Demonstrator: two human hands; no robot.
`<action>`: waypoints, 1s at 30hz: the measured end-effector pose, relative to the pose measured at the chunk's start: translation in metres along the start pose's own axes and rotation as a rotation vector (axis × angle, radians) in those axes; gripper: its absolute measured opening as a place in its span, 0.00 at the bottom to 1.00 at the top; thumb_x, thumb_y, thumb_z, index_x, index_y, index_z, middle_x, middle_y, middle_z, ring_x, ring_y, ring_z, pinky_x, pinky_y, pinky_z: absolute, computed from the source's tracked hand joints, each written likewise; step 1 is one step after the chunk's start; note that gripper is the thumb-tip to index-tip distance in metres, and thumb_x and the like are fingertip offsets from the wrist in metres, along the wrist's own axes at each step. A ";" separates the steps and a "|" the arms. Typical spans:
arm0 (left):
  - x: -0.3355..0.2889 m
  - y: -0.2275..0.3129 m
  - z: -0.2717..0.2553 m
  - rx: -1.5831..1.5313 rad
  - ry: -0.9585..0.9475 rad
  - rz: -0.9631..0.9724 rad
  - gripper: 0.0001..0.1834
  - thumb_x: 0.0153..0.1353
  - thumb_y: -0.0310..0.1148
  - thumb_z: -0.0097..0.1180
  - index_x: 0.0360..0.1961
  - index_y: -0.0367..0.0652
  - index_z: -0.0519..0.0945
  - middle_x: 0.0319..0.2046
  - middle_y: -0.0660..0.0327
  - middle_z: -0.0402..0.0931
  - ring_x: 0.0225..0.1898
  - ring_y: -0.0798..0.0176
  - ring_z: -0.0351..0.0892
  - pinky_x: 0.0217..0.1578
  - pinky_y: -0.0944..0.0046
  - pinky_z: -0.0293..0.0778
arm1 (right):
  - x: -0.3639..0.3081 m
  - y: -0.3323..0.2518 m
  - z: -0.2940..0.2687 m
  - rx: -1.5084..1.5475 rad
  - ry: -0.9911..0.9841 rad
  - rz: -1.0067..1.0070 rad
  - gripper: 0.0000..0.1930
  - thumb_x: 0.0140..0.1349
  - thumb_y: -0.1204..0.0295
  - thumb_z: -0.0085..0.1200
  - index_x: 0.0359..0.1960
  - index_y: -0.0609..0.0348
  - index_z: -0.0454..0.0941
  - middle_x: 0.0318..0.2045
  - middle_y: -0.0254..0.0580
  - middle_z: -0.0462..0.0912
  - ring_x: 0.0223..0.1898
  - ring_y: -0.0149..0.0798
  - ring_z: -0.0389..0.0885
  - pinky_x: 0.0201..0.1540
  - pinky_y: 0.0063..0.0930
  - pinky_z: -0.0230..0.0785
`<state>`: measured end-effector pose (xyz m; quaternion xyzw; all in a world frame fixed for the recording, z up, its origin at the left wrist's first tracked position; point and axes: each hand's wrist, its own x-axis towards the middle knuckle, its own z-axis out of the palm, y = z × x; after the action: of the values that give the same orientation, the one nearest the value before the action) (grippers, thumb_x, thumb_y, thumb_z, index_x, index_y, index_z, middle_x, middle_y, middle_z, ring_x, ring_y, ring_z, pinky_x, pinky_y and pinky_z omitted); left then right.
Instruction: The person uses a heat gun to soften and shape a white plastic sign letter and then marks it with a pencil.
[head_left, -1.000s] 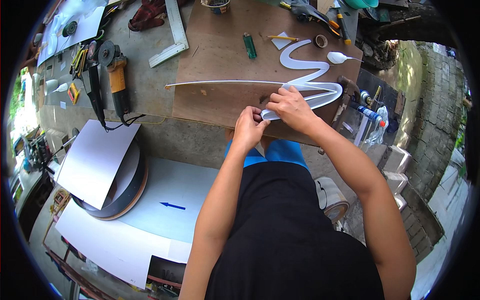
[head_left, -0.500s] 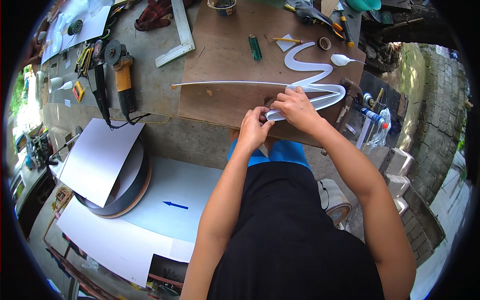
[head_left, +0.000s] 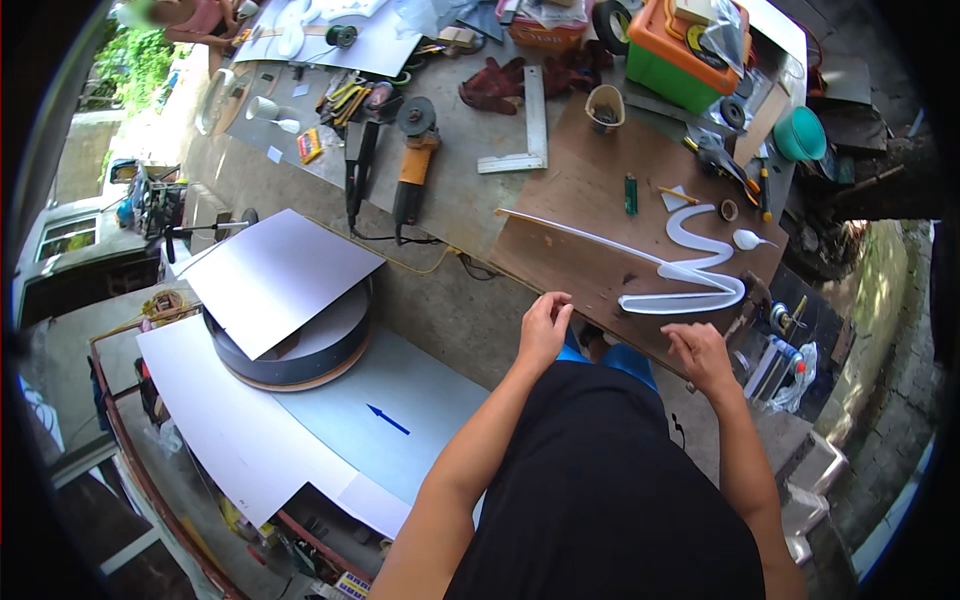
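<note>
A white curvy letter-like piece point(head_left: 690, 301) made of thin strip lies on the brown board point(head_left: 570, 160), with a long narrow white strip point(head_left: 590, 241) running from it to the left. Off the board's front edge, my left hand point(head_left: 546, 328) hangs in the air, fingers loosely bent and nothing seen in them. My right hand point(head_left: 703, 357) is just below the white piece, apart from it, its fingers slightly spread and holding nothing visible. A white squeeze bottle point(head_left: 751, 240) with a thin nozzle lies right of the piece.
An angle grinder point(head_left: 415, 160), a white metal square point(head_left: 536, 125), a green lighter point(head_left: 631, 194) and a small tub point(head_left: 604, 108) stand around the bench. A green and orange box point(head_left: 672, 72) is at the back. White sheets point(head_left: 285, 275) cover a round drum point(head_left: 300, 368) at left.
Both hands have let go of the white piece and drawn back toward me, moving apart. The view has swung left, bringing the box and a person at the far left into sight.
</note>
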<state>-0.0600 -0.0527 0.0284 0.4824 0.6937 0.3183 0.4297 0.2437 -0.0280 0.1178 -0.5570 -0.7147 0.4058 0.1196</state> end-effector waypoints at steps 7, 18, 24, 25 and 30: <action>0.064 -0.074 -0.191 -0.079 0.668 -0.293 0.16 0.76 0.27 0.42 0.54 0.37 0.81 0.29 0.61 0.84 0.29 0.70 0.79 0.34 0.65 0.76 | -0.035 -0.012 0.046 -0.001 -0.225 0.156 0.18 0.78 0.64 0.44 0.42 0.54 0.90 0.31 0.38 0.91 0.35 0.50 0.85 0.47 0.44 0.70; 0.230 -0.186 -0.353 0.549 0.578 -0.364 0.43 0.57 0.43 0.73 0.71 0.45 0.66 0.61 0.55 0.81 0.65 0.47 0.77 0.67 0.42 0.65 | 0.028 -0.126 0.088 -0.001 -0.177 0.278 0.22 0.80 0.60 0.42 0.43 0.56 0.90 0.33 0.44 0.88 0.42 0.52 0.84 0.48 0.47 0.71; 0.240 -0.239 -0.373 0.256 0.175 -0.319 0.22 0.65 0.45 0.69 0.48 0.38 0.78 0.35 0.51 0.85 0.37 0.53 0.88 0.39 0.54 0.78 | 0.046 -0.183 0.094 -0.044 -0.165 0.309 0.17 0.77 0.60 0.48 0.46 0.55 0.89 0.37 0.44 0.88 0.43 0.51 0.83 0.49 0.45 0.70; 0.241 -0.223 -0.369 0.148 0.155 -0.289 0.18 0.68 0.43 0.67 0.43 0.37 0.78 0.29 0.52 0.82 0.29 0.56 0.87 0.31 0.58 0.78 | 0.045 -0.186 0.097 -0.068 -0.157 0.301 0.16 0.77 0.61 0.50 0.47 0.55 0.88 0.38 0.43 0.87 0.43 0.51 0.83 0.49 0.45 0.70; 0.199 -0.150 -0.374 0.160 0.230 -0.138 0.16 0.75 0.39 0.60 0.38 0.36 0.73 0.23 0.60 0.72 0.19 0.66 0.72 0.22 0.62 0.70 | 0.050 -0.194 0.091 -0.119 -0.004 0.196 0.12 0.73 0.63 0.56 0.48 0.54 0.86 0.40 0.44 0.87 0.44 0.49 0.83 0.50 0.42 0.70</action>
<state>-0.4902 0.0753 0.0026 0.4268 0.7931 0.2847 0.3284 0.0342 -0.0331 0.1836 -0.6297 -0.6797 0.3736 0.0448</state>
